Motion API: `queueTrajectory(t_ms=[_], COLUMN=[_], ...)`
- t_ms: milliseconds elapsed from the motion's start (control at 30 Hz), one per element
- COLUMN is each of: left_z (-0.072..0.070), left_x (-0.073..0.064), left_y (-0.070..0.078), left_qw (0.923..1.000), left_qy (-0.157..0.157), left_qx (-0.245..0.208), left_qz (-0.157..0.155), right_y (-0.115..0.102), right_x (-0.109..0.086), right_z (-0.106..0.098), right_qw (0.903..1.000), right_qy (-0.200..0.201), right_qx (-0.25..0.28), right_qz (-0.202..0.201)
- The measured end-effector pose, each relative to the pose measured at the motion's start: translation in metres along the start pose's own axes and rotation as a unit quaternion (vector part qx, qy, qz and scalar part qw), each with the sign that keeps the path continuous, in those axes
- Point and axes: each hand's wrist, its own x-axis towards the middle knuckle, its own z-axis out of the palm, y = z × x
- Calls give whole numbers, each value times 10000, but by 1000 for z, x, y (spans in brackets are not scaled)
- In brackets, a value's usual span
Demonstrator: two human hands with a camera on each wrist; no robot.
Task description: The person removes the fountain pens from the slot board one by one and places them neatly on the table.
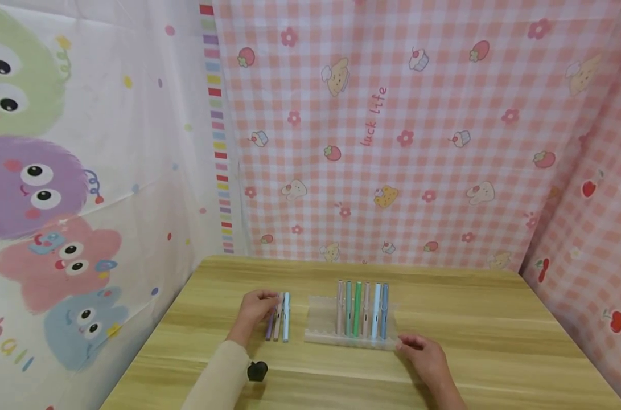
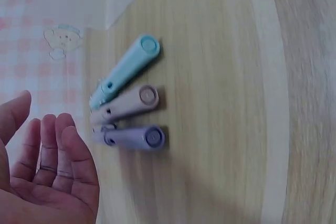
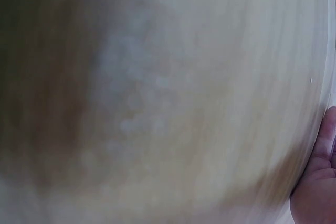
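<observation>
Three capped pens lie side by side on the table: a purple pen (image 2: pixel 131 137), a pinkish-beige pen (image 2: pixel 126 104) and a light blue pen (image 2: pixel 126 69). Above their far ends, my left hand (image 1: pixel 259 306) hovers with thumb and fingers apart and nothing between them; the purple pen is nearest. A clear plastic pen rack (image 1: pixel 320 320) stands to the right, with several pens leaning in its slots, among them a green pen (image 1: pixel 358 310) and a blue pen (image 1: pixel 384 312). At the rack's front right corner, my right hand (image 1: pixel 427 354) pinches the edge between thumb and fingers.
The wood-grain table (image 1: pixel 494 341) runs back to a pink checked cloth (image 1: pixel 392 171). A white cartoon-printed cloth (image 1: pixel 151 142) hangs on the left. Beside the left sleeve (image 1: pixel 220 373) shows a small black object (image 1: pixel 257 371). The right wrist view is mostly blurred table.
</observation>
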Motion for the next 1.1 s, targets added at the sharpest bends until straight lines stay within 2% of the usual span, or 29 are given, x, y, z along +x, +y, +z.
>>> queueTrajectory(t_ms=[167, 533, 767, 1100], left_z=[6, 17, 28, 45], left_x=[-2, -2, -11, -14], left_y=[3, 2, 10, 6], left_qw=[9998, 9970, 9945, 9877], left_qy=[-51, -638, -943, -1407], left_qx=[-206, -401, -441, -574], left_qz=[43, 196, 152, 371], right_y=[0, -1, -3, 0], right_x=[0, 0, -1, 1], right_z=[1, 2, -1, -1], right_qw=[10000, 9999, 10000, 9999], right_qy=[-13, -53, -49, -74], right_qx=[29, 34, -33, 89], right_qz=[-8, 131, 32, 102])
